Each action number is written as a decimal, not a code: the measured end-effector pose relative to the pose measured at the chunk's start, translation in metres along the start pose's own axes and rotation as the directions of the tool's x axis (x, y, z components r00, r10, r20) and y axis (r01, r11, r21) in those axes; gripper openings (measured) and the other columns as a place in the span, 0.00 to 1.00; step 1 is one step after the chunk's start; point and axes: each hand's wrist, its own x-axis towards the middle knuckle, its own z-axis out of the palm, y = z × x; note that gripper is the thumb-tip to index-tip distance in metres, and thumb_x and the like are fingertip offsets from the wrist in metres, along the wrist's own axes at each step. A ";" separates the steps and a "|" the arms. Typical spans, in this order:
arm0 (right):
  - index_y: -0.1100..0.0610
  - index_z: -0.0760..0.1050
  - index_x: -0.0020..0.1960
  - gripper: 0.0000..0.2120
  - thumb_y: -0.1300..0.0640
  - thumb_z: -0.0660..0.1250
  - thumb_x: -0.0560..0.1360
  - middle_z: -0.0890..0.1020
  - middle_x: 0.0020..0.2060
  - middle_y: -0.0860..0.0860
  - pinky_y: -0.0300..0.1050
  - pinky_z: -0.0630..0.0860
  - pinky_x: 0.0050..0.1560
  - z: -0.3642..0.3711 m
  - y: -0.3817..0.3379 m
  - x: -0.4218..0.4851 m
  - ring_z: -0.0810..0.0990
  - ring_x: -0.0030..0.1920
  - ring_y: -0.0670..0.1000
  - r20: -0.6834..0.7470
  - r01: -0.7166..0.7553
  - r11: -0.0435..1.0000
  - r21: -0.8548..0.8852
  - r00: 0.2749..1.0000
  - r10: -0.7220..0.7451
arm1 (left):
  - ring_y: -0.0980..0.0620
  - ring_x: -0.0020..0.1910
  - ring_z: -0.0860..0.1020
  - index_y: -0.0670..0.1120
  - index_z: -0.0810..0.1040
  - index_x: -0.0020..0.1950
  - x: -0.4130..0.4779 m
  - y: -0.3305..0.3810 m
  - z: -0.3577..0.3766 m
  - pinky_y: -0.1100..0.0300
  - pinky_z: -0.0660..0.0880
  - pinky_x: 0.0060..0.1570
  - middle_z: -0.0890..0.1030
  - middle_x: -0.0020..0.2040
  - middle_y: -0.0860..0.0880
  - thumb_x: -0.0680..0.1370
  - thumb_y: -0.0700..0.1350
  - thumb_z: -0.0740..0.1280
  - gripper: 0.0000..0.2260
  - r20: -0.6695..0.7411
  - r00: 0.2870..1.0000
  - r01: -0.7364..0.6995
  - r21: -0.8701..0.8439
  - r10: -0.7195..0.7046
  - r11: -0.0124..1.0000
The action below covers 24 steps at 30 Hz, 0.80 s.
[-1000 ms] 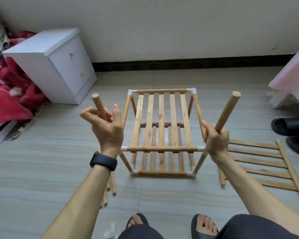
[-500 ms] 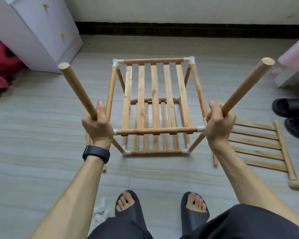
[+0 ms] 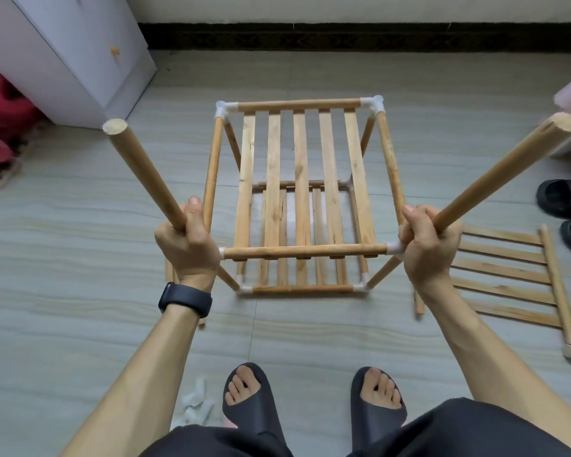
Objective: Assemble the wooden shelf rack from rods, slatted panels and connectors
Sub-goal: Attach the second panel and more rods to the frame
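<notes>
A two-tier wooden rack (image 3: 302,196) stands on the floor, its slatted panels joined to rods by white corner connectors (image 3: 373,105). My left hand (image 3: 187,242) grips a wooden rod (image 3: 145,174) at the rack's near left corner; the rod leans up and to the left. My right hand (image 3: 431,245) grips a second rod (image 3: 505,169) at the near right corner connector (image 3: 394,248); it leans up and to the right. Both rods' lower ends are hidden by my hands. A spare slatted panel (image 3: 508,282) lies flat on the floor to the right.
A white cabinet (image 3: 70,51) stands at the back left beside red cloth (image 3: 0,117). Black slippers (image 3: 564,199) lie at the right edge. Loose rods (image 3: 170,275) lie behind my left wrist. White connectors (image 3: 195,404) lie on the floor by my left foot. A wall with dark skirting runs across the back.
My left hand has turned over and come down to the rack's near left corner with its rod. The camera has tilted down and moved closer; both rods stay gripped at the near corners.
</notes>
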 end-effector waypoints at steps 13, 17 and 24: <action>0.50 0.67 0.26 0.22 0.53 0.69 0.76 0.66 0.20 0.43 0.44 0.67 0.26 0.007 -0.016 -0.006 0.67 0.22 0.48 -0.136 0.050 0.996 0.069 0.990 -0.041 | 0.51 0.22 0.63 0.48 0.65 0.26 0.005 -0.006 -0.001 0.54 0.61 0.25 0.63 0.21 0.56 0.78 0.50 0.64 0.22 0.027 1.000 0.012 -0.021 -0.012 1.000; 0.49 0.66 0.24 0.21 0.60 0.65 0.73 0.63 0.19 0.44 0.38 0.60 0.24 -0.007 -0.009 0.004 0.61 0.19 0.48 0.130 0.015 0.982 0.191 0.991 -0.040 | 0.52 0.21 0.63 0.52 0.67 0.24 0.011 -0.012 0.001 0.59 0.61 0.26 0.63 0.20 0.57 0.78 0.49 0.65 0.22 0.005 1.000 0.001 -0.063 0.000 0.998; 0.56 0.64 0.26 0.19 0.59 0.64 0.73 0.63 0.20 0.48 0.48 0.58 0.26 -0.005 -0.026 -0.007 0.62 0.21 0.50 0.069 -0.072 0.992 0.106 0.996 0.064 | 0.42 0.30 0.75 0.46 0.66 0.33 0.030 0.015 0.011 0.44 0.75 0.33 0.70 0.28 0.47 0.78 0.61 0.59 0.21 0.116 0.988 0.078 0.172 -0.099 0.982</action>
